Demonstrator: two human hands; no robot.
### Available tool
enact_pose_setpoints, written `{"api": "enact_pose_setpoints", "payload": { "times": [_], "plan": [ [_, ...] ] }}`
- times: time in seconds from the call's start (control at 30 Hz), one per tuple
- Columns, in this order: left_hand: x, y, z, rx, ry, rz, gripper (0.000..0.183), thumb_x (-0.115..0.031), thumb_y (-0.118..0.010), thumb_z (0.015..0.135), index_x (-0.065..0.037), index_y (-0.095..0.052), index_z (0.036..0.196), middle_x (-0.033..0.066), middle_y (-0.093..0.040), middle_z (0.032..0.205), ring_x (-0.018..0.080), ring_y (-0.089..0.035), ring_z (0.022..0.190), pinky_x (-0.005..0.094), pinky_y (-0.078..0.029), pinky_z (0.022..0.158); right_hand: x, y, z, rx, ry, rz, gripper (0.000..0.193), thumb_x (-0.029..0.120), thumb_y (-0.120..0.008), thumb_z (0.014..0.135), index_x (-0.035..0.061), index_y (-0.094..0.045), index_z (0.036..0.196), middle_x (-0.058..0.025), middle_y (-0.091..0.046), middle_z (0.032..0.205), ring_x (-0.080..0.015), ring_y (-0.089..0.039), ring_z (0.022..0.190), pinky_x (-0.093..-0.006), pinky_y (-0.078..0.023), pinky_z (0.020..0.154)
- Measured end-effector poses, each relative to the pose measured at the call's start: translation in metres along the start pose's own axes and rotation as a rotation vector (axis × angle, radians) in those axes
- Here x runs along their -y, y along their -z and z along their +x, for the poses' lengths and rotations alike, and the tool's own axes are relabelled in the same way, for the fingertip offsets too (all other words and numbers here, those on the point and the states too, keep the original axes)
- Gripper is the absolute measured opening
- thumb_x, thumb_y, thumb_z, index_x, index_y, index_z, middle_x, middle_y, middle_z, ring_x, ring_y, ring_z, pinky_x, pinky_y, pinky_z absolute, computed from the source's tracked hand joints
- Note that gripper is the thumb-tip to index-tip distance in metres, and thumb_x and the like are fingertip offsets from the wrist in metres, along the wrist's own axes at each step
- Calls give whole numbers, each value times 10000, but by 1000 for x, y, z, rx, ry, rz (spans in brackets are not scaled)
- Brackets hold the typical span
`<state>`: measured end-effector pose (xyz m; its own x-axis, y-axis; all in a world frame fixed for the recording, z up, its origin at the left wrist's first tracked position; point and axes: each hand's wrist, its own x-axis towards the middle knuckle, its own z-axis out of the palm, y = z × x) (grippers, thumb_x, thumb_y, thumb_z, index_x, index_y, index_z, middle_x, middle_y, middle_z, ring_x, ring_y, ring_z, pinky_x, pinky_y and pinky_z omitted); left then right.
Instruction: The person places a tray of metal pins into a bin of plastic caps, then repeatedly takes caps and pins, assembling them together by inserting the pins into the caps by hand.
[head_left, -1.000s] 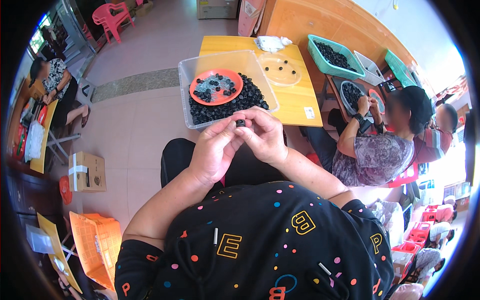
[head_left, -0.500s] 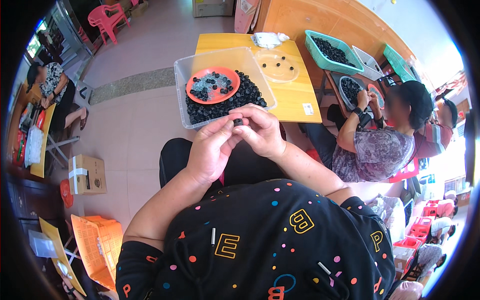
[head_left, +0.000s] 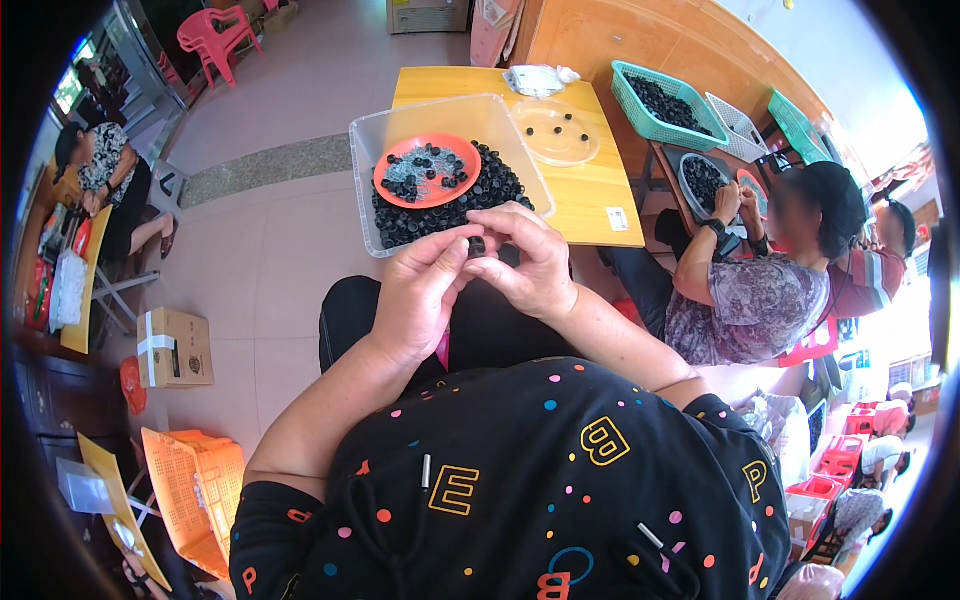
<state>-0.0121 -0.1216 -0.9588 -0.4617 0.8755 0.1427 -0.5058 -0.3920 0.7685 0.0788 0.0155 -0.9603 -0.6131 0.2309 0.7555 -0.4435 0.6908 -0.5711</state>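
A small black round cap (head_left: 476, 246) is pinched between my two hands, just in front of the bin. My left hand (head_left: 422, 292) grips its left side between thumb and finger. From the right, my right hand (head_left: 538, 268) closes on it with thumb and bent forefinger. Beyond them, a clear plastic bin (head_left: 362, 190) is full of loose black caps (head_left: 405, 226). On that heap rests an orange-red plate (head_left: 468, 166), bearing more black caps and a pile of small clear pieces (head_left: 408, 160).
Under the bin is a yellow table (head_left: 610, 185), with a clear round lid (head_left: 555, 152) carrying several black caps. A green basket (head_left: 640, 118) of black parts stands at the far right, near a seated person (head_left: 765, 290) working by hand. An orange crate (head_left: 190, 490) and a carton (head_left: 178, 348) are on the left.
The cap has been tilted between my fingers and shows more of its side. My right fingers have shifted slightly around it; both forearms stay in place.
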Motion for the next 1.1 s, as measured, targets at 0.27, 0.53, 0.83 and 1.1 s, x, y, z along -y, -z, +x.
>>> {"api": "enact_pose_setpoints", "payload": {
  "times": [0.27, 0.53, 0.83, 1.1],
  "plan": [
    [-3, -5, -1, -23, 29, -25, 273, -105, -488, 980, 55, -579, 1182, 139, -630, 1092, 183, -616, 1012, 309, -500, 921, 0, -3, -2, -1, -168, 203, 388, 100, -756, 763, -3, -609, 1108, -59, -585, 847, -105, -554, 723, -225, -472, 619],
    [-4, -5, 0, -16, 26, -11, 269, -100, -498, 977, 56, -583, 1179, 136, -636, 1084, 181, -613, 1025, 308, -497, 928, 5, -5, -4, -9, -345, 561, 338, 39, -705, 820, -25, -580, 1127, -60, -545, 1047, -78, -538, 890, -214, -485, 732],
    [-2, -3, 1, 0, -29, 53, 262, -91, -510, 971, 60, -589, 1169, 146, -637, 1069, 179, -619, 1007, 309, -500, 923, 8, -1, 0, 49, -372, 651, 311, 26, -673, 844, -43, -565, 1127, -71, -520, 1092, -103, -546, 988, -247, -497, 838],
    [-1, -5, 3, -8, -42, 48, 263, -98, -508, 974, 60, -590, 1167, 137, -635, 1069, 181, -618, 1007, 305, -496, 925, 10, -3, -1, 55, -478, 782, 320, -22, -644, 842, -13, -545, 1146, -35, -517, 1062, -90, -518, 977, -241, -446, 854]
  ]
}}
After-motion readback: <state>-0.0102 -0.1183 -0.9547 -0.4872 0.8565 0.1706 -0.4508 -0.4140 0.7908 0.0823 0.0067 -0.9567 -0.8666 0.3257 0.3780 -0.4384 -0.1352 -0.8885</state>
